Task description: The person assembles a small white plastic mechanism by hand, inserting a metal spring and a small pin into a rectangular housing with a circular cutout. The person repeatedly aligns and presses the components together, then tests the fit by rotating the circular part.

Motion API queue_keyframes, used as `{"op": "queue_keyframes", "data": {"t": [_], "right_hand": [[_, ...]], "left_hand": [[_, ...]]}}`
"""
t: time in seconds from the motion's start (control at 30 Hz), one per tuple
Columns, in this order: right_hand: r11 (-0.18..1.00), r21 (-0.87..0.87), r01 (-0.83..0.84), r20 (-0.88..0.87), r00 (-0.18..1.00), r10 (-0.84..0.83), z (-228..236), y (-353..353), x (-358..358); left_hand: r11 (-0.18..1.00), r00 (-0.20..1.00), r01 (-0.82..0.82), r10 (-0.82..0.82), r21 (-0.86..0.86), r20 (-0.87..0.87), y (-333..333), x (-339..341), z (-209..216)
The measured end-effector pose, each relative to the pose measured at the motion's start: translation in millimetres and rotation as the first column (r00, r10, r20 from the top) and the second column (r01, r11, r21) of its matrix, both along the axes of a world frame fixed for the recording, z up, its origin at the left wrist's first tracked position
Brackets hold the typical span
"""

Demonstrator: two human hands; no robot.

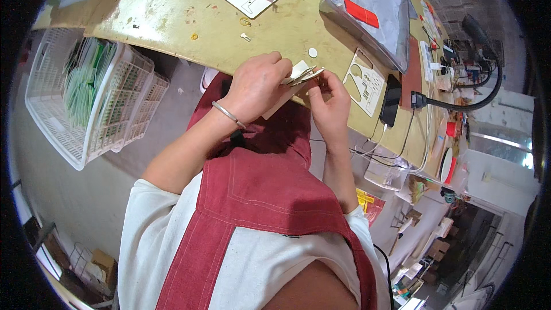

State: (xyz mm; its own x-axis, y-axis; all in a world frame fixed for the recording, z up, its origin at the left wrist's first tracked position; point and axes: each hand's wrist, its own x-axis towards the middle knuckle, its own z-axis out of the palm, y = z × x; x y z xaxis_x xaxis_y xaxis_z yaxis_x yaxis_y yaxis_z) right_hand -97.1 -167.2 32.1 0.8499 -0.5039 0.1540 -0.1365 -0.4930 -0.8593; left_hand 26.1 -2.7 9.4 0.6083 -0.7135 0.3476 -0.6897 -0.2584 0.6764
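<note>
Close to the table's near edge, I hold several thin pale wooden cut-out pieces (pixel 299 74) fitted or stacked together; how they join is too small to tell. My left hand (pixel 258 83), with a silver bangle (pixel 228 115) on its wrist, is closed round their left side. My right hand (pixel 332 103) pinches their right end between thumb and fingers. Just beyond the hands, a small white disc (pixel 312 53) lies on the table (pixel 155 31), and farther off is a small pale notched piece (pixel 245 37).
At the far side lie pale cut-out sheets (pixel 261 4) with an upright piece on them. A grey bin (pixel 402 60) contains a red packet (pixel 361 13). Right of my hands are another cut-out sheet (pixel 364 83) and a black phone (pixel 391 100). White baskets (pixel 86 138) stand at left.
</note>
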Motion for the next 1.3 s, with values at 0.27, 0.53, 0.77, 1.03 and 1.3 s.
{"op": "queue_keyframes", "data": {"t": [0.27,0.53,0.77,1.03,1.3], "right_hand": [[0.983,-0.17,0.061,0.026,0.998,-0.058,1,1,-7],[0.9,-0.437,0.01,0.051,0.999,0.013,3,-8,-9],[0.955,-0.27,0.118,0.201,0.978,-0.064,-28,-17,-12],[0.948,-0.28,0.148,0.187,0.978,-0.097,-32,-64,-25],[0.949,-0.231,0.213,0.2,0.965,-0.168,-37,-70,-40]], "left_hand": [[0.999,1.0,0.015,-0.014,0.034,-0.022,1,0,6],[0.996,0.999,0.029,-0.027,0.083,-0.027,1,1,8],[0.989,0.985,0.114,-0.1,0.096,-0.142,3,4,16],[0.99,0.976,0.116,-0.099,0.078,-0.195,4,3,16],[0.99,0.966,0.093,-0.063,0.111,-0.25,0,1,18]]}}
